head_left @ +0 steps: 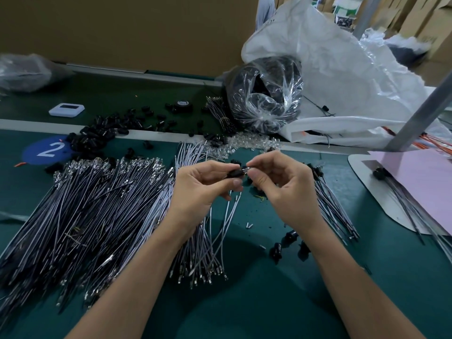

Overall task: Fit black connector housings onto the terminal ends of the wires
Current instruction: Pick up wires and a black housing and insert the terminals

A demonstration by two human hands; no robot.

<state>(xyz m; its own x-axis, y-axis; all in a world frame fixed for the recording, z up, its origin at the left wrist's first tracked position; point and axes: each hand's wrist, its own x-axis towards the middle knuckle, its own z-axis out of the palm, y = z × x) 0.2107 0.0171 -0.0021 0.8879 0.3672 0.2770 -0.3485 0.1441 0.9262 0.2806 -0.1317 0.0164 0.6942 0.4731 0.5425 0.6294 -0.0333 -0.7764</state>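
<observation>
Left hand (203, 184) grips a level black plastic housing (235, 174); right hand (276, 184) pinches a silvery metal terminal (246, 170) at its right end.

Matt green table (269, 311); glossy crinkled clear plastic bag (266, 94) at one o'clock; bright metal terminals (204, 277) on wires (93, 204); dull black plastic housings (97, 137).

White gadget (66, 109), tape roll (182, 104) and pink sheet (420, 177) lie apart.
</observation>
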